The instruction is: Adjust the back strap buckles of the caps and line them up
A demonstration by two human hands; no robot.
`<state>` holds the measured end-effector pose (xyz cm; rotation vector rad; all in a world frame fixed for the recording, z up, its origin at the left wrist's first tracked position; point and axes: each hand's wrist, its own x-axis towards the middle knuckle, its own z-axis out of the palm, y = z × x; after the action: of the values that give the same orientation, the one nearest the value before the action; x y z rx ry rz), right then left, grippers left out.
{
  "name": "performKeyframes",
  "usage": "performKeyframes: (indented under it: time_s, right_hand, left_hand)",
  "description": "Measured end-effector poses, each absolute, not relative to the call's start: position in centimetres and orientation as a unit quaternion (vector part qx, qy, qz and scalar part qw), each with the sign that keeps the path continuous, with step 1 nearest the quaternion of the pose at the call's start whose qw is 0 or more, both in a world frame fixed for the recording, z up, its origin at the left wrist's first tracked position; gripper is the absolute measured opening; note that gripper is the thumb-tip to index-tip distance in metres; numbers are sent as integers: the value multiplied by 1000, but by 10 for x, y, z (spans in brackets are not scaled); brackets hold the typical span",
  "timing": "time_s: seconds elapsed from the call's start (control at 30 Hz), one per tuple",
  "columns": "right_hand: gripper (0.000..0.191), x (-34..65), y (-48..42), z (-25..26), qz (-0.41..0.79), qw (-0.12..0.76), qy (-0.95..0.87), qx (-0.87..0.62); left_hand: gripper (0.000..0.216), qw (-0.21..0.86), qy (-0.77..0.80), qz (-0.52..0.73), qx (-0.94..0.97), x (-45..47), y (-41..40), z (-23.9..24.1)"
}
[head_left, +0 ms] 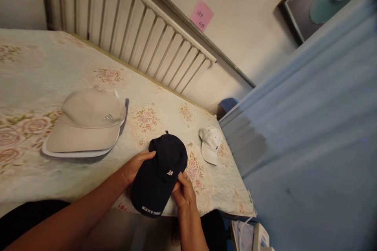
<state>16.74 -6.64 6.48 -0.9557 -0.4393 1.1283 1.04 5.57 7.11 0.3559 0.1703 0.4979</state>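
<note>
A dark navy baseball cap [160,164] with a small white "LA" mark and white lettering along its brim is held between my two hands. My left hand [137,166] grips its left side, thumb on top and the other fingers hidden beneath. On the other side my right hand [185,191] pinches the cap's edge near the base of the brim. To the left, a beige baseball cap [88,119] lies on top of at least one other, whose white brim peeks out below. A smaller white cap [211,141] rests to the right, brim toward me.
The caps lie on a flower-patterned bed cover [165,106]. A white railing [141,23] runs along the bed's far side, by the wall. A blue curtain [309,133] hangs at the right. Papers and a white box [260,237] stand at the lower right corner.
</note>
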Motion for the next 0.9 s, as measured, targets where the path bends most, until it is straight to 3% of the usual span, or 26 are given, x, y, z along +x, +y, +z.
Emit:
performKeyframes:
  time_s: [0.4, 0.77, 0.9]
  right_hand:
    - [30, 163, -71, 55, 542, 705, -172, -423]
    - [33, 141, -95, 47, 651, 588, -145, -458]
    - [32, 153, -94, 48, 638, 610, -169, -439]
  left_hand:
    - [39, 934, 118, 303, 149, 8, 68, 80]
    - [33, 926, 151, 329, 107, 0, 76, 89]
    - [37, 919, 149, 344, 124, 1, 78, 85]
